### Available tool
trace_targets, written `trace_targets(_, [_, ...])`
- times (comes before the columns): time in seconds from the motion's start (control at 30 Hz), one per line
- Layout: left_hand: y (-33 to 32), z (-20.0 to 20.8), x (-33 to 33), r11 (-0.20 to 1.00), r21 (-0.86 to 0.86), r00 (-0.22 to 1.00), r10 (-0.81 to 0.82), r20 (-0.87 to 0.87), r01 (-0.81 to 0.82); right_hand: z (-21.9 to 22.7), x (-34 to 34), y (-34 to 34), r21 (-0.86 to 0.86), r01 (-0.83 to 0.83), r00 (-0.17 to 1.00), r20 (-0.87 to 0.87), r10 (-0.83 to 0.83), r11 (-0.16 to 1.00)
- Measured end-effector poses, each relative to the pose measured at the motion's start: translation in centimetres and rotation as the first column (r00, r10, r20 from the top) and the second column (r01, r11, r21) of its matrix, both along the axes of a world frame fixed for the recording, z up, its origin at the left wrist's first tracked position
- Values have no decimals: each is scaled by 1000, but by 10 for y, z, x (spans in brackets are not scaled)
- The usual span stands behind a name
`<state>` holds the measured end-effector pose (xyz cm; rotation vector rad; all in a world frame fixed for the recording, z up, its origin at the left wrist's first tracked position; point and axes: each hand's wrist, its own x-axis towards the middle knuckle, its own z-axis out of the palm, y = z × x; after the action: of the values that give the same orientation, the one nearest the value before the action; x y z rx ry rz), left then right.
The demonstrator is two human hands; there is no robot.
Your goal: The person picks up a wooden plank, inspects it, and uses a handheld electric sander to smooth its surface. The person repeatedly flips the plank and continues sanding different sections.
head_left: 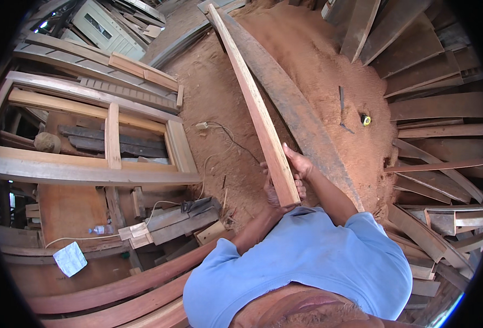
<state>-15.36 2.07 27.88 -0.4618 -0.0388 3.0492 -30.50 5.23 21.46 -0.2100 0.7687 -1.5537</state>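
A long, pale reddish timber beam (pixel 252 109) stretches from in front of my chest to the far top of the view. My left hand (pixel 274 191) is wrapped around its near end from the left and below. Just ahead of it, my right hand (pixel 300 164) holds the beam's right side, thumb stretched along it; its other fingers are partly hidden underneath. A wide, weathered plank (pixel 290 98) runs behind the beam and slants to the right.
A wooden frame (pixel 113 136) rests on stacked timber at left, near a clear bottle (pixel 100 229) and cord. Several boards (pixel 438 106) lean at right. A tape measure (pixel 365 119) and a dark L-shaped tool (pixel 342 109) lie on the sawdust-covered ground (pixel 318 71).
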Motion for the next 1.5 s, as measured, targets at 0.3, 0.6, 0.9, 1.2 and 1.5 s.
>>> trace_targets(0.3, [-30,-41,35,963,-260,995,89,51,-72,21,20,-37,209,168,956,202,-211,963])
trace_targets(0.6, [-22,-22,58,953,-89,955,294,47,-289,25,28,-50,362,208,963,-238,-126,909])
trace_targets(0.9, [-24,-23,53,946,-155,950,300,83,-285,25,25,-45,353,161,966,-248,-74,922])
trace_targets(1.2, [-27,-13,51,934,-197,941,322,103,-298,18,24,-22,268,178,931,-357,-74,947])
trace_targets(1.5, [-35,-22,55,940,-251,956,268,121,-231,23,32,-22,337,254,878,-473,-71,907])
